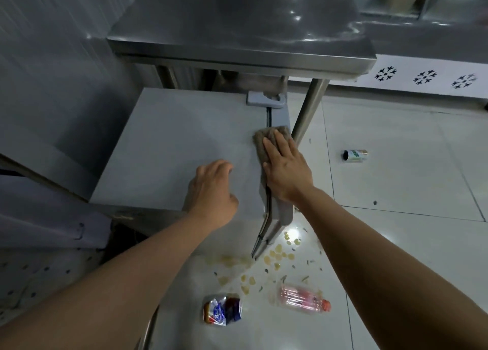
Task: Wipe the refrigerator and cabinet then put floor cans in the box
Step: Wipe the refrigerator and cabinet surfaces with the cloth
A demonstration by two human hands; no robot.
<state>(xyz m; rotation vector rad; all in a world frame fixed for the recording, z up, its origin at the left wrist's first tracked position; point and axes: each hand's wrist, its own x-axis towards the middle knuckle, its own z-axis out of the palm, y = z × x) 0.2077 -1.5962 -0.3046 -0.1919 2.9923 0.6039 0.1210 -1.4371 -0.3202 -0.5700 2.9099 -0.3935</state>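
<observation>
The right hand [286, 168] is pressing flat, fingers straight, on a brown cloth [266, 141] at the refrigerator [171, 148] top's right edge. The left hand [212, 191] is resting beside it, fingers loosely curled, holding nothing.

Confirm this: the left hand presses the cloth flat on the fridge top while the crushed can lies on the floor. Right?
Not quite. In the head view the right hand presses the cloth on the fridge top; the left hand holds nothing. The crushed can does lie on the floor.
</observation>
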